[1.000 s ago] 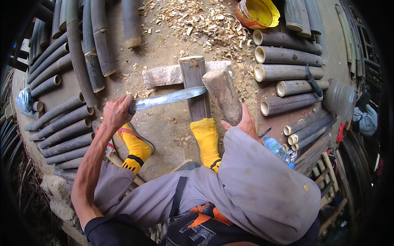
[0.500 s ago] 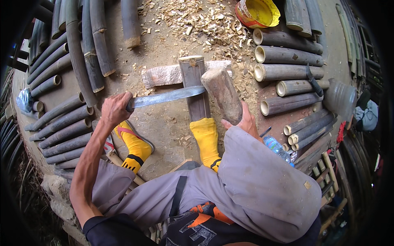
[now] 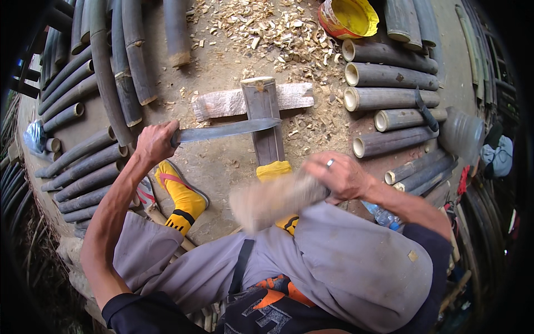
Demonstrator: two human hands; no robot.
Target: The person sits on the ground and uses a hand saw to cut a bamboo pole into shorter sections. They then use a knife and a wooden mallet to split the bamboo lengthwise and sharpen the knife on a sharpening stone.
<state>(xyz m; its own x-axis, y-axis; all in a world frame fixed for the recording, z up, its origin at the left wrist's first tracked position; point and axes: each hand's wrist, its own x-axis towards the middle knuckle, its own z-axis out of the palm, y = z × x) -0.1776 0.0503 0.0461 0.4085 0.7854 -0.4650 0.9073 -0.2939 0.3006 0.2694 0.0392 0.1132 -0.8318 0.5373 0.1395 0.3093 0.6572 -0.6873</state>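
Observation:
My left hand (image 3: 157, 142) is closed round the handle of a machete (image 3: 222, 131). Its blade lies across a dark bamboo piece (image 3: 262, 103), the tip just past the right edge. The bamboo's far part rests over a pale flat length of wood (image 3: 295, 97), and its near end meets my yellow-socked right foot (image 3: 273, 168). My right hand (image 3: 344, 175), with a ring on one finger, grips a thick wooden block (image 3: 261, 203), blurred by motion. The block hangs in front of the right foot, nearer to me than the blade and apart from it.
Cut bamboo lengths (image 3: 392, 99) lie stacked on the right, with more bamboo poles (image 3: 100, 61) on the left. Wood chips (image 3: 278, 33) cover the ground ahead, beside a yellow bucket (image 3: 347, 19). A plastic bottle (image 3: 384, 217) lies by my right knee. A curved blade (image 3: 425, 111) rests on the right stack.
My right hand has risen and come nearer to me, swinging the wooden block from beside the blade tip to above my right foot. The machete and bamboo stay nearly in place.

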